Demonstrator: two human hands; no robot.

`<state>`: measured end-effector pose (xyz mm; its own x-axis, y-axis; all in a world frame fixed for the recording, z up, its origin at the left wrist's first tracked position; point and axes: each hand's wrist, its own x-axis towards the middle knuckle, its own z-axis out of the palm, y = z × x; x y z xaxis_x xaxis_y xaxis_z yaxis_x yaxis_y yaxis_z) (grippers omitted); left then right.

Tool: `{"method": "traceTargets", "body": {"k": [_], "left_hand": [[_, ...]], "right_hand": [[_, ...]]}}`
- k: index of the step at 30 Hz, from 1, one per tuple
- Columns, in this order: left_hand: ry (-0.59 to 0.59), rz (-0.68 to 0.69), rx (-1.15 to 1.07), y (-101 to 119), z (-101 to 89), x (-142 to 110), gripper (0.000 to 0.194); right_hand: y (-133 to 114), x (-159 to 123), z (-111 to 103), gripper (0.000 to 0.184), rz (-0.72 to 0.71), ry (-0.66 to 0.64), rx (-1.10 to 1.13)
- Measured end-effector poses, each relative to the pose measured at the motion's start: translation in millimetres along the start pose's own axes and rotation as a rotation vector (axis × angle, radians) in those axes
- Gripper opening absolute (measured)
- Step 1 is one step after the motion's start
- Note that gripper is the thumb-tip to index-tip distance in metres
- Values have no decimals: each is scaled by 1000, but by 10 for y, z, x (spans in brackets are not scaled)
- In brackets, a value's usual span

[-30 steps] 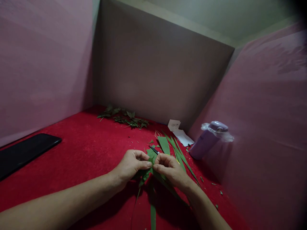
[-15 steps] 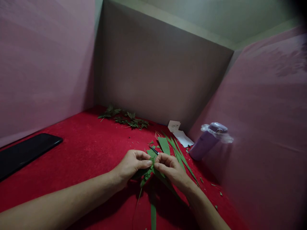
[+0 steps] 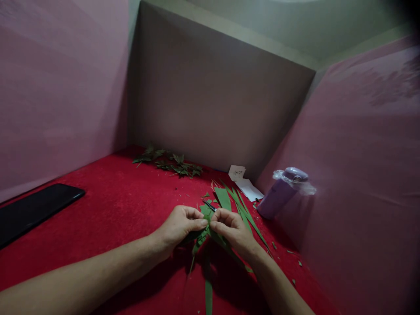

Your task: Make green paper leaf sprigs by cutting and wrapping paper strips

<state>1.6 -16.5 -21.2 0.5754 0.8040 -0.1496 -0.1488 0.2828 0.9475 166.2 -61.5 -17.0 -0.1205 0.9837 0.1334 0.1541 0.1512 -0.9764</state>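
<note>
Both hands meet over the red cloth [image 3: 114, 210] and pinch the same bundle of green leaf strips [image 3: 202, 238]. My left hand [image 3: 180, 225] closes thumb and fingers on the strips from the left. My right hand [image 3: 231, 229] pinches them from the right, fingertips touching the left ones. Loose ends of the strips hang down toward me. More long green strips [image 3: 241, 208] lie flat just beyond my right hand, with a thin dark tool [image 3: 209, 204] partly hidden behind my fingers.
A black phone [image 3: 33, 210] lies at the left edge. A pile of small leaf pieces [image 3: 170, 162] sits by the back wall. White paper slips [image 3: 244, 181] and a tilted purple bottle [image 3: 282, 192] are at the right. Pink and grey panels enclose the space.
The hands stay pinched on the strips with only slight finger shifts. The camera view has drifted a little.
</note>
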Motion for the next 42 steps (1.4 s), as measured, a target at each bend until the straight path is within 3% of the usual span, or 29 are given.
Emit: {"method": "traceTargets", "body": {"k": [4,12,24,30,37,42], "left_hand": [[-45,-47,-59,7,-11,8,20],[-243,-182,-236,76,-68,19,12],[-335,-199,-323,58,-134,18,13],[-334,-129,-275,58,-119,29,23],[-177,26,-154,107,-105,-8,20],[-106,253,70,231,-54,-73,22]], "right_hand": [[1,-1,-4,20,18,-4,38],[-25,-37,8,26,24,4,150],[15,-17,52,29,22,-22,278],[-26,-51,72,28,49,-21,324],[-70,-51,55,25,41,6,300],[-90,-56,51,26,34,-12,296]]}}
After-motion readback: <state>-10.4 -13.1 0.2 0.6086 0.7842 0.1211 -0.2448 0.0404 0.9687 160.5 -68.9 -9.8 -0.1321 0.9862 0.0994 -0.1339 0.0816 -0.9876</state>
